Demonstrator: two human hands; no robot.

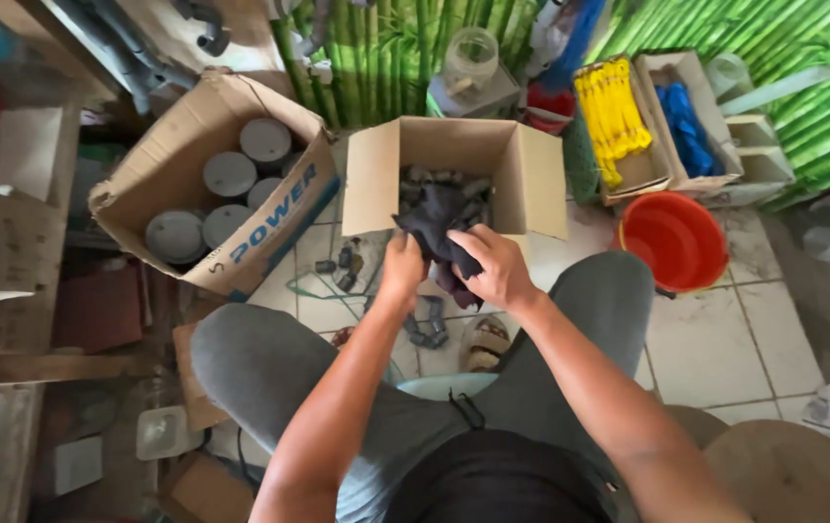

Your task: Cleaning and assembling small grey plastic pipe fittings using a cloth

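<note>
We hold one dark cloth (441, 235) with both hands: the left hand (403, 271) and the right hand (500, 269) are closed on it, above one open box (537, 179). The cloth is crumpled. Five grey lids (229, 175) fill another box (168, 155).

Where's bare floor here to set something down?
Bare tiles lie below the red bucket, beside the right knee. It's crowded between the knees under both hands, left hand and right hand on a dark cloth, with fittings and the open box.
</note>
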